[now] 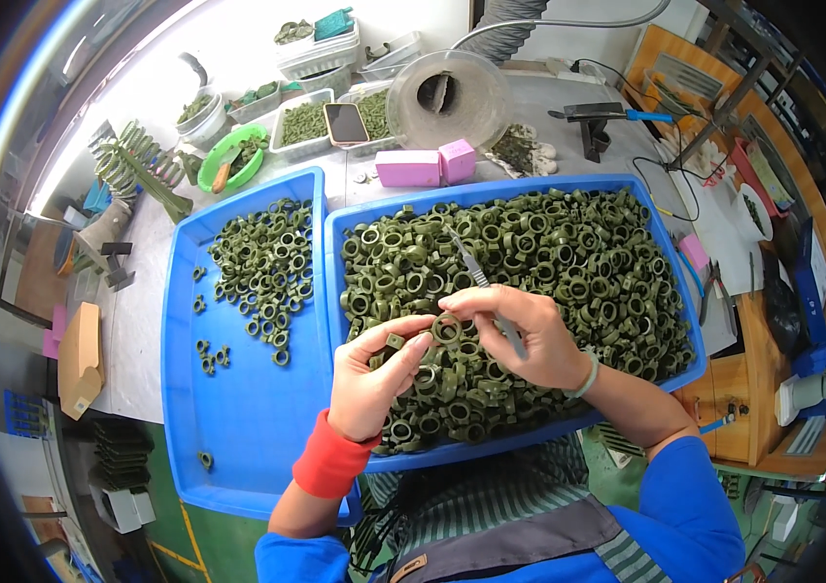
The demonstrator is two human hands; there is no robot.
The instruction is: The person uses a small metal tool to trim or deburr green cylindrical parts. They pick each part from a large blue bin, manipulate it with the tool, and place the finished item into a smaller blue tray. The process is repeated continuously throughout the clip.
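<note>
Over the right-hand tray, my left hand (371, 379) pinches a dark green wax-like ring (447, 329) between thumb and fingers. Another small green piece (395, 341) shows at its index finger. My right hand (536, 340) is closed around a slim grey craft knife (471, 264), its blade pointing up and away from me. The right fingertips touch the top edge of the same ring. Beneath both hands lies a heap of similar green rings (578, 282), filling the blue tray (690, 340).
To the left, a second blue tray (248, 428) holds a looser group of green rings (262, 257). Behind are pink blocks (409, 169), a phone (346, 124) on tubs of green bits, a green bowl (258, 167) and a clear round container (466, 126). Pliers (719, 291) lie at right.
</note>
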